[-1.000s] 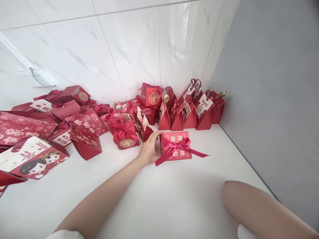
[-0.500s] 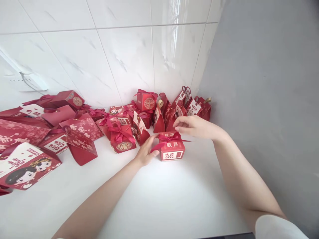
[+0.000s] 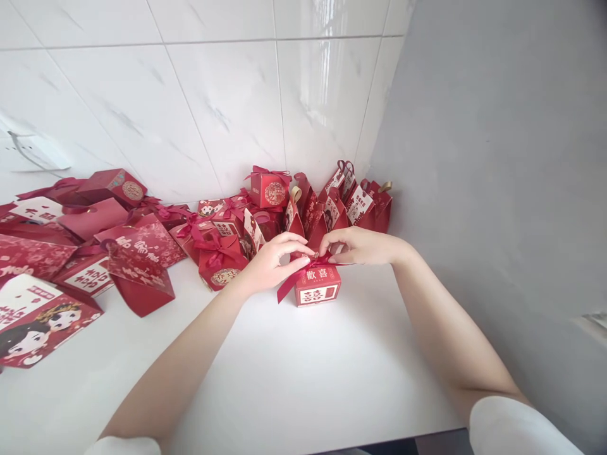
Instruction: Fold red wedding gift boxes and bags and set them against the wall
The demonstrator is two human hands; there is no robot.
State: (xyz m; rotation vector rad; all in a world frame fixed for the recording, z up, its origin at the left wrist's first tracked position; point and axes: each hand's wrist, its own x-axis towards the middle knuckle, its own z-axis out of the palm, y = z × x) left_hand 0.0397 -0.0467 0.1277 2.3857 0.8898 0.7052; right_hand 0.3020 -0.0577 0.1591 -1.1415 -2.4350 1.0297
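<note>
A small red gift box [image 3: 317, 285] with gold characters stands on the white table [image 3: 303, 373] in front of me. A dark red ribbon [image 3: 290, 283] is tied over its top, with one tail hanging down its left side. My left hand [image 3: 270, 260] pinches the ribbon's bow from the left. From the right, my right hand [image 3: 360, 246] pinches the same bow. Both hands meet above the box's top, fingers closed on the ribbon.
Many red gift boxes and bags [image 3: 142, 253] are piled along the tiled wall [image 3: 213, 107] from the left to the corner. A row of small red handled bags [image 3: 351, 205] stands behind the box. A grey wall [image 3: 497, 158] closes the right side.
My left hand rose from the box's left side to the bow. The right hand, out of view at first, came in and closed on the ribbon. The box turned upright.
</note>
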